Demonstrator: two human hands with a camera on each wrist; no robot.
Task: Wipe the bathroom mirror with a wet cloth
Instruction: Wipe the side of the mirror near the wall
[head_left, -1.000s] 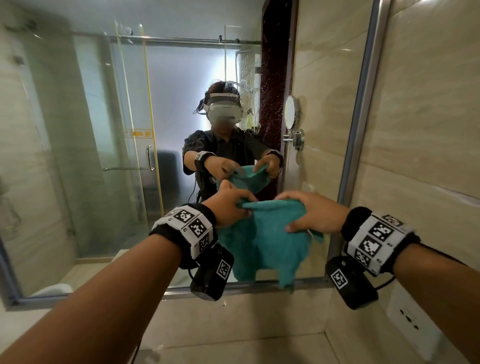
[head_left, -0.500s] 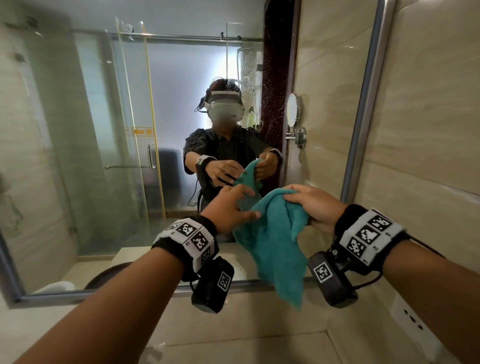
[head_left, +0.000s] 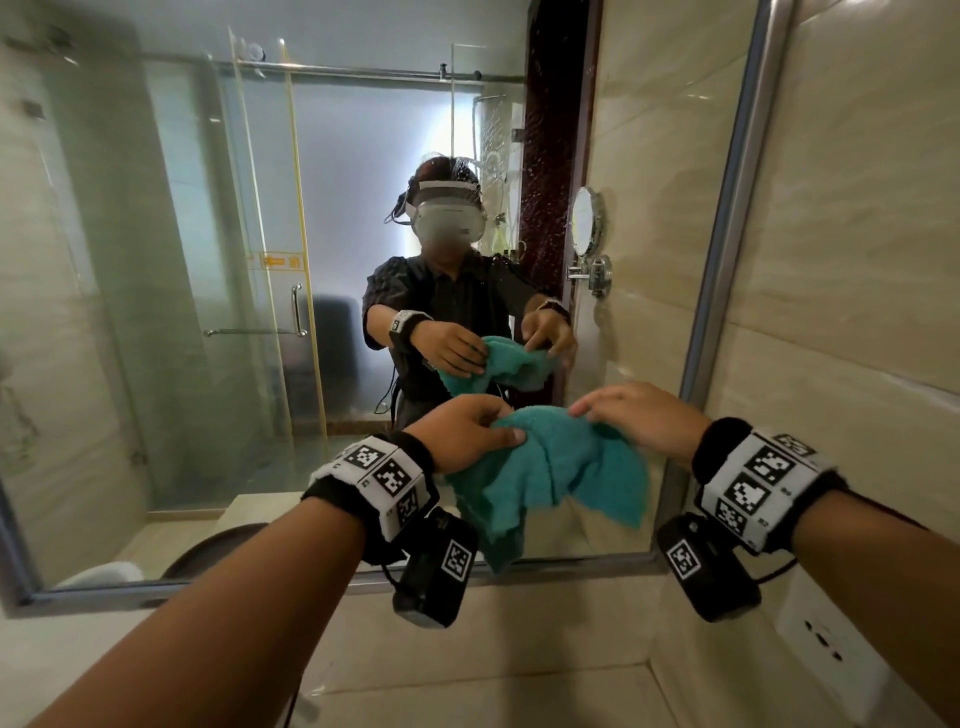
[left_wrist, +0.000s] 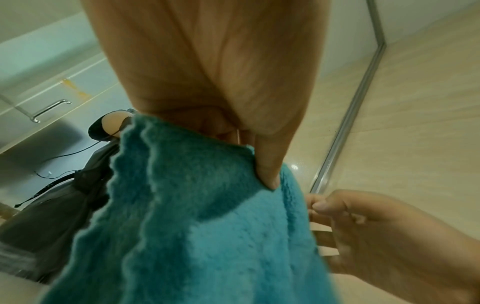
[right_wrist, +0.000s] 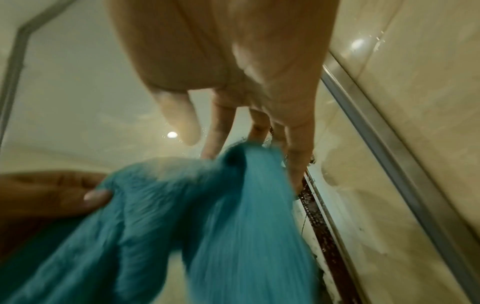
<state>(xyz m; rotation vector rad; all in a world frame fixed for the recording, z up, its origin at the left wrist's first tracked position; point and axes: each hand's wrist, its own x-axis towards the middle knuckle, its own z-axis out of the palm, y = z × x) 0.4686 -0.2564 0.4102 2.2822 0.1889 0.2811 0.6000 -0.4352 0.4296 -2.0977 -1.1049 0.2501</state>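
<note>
A teal cloth hangs bunched between my two hands, just in front of the lower right part of the mirror. My left hand grips its left top, thumb pressed into the pile. My right hand lies over the cloth's right top fold. In the right wrist view its fingers reach almost straight down onto the cloth, and the thumb stands apart from it. The cloth is blurred by motion. Water drops speckle the glass near the mirror's steel frame.
A tiled wall meets the mirror frame on the right, with a white socket low on it. A stone ledge runs below. The glass reflects me, a shower door and a round shaving mirror.
The cloth, a narrow hanging bunch half a second ago, is now spread wider between the hands. My right hand has moved right and its thumb has come off the cloth.
</note>
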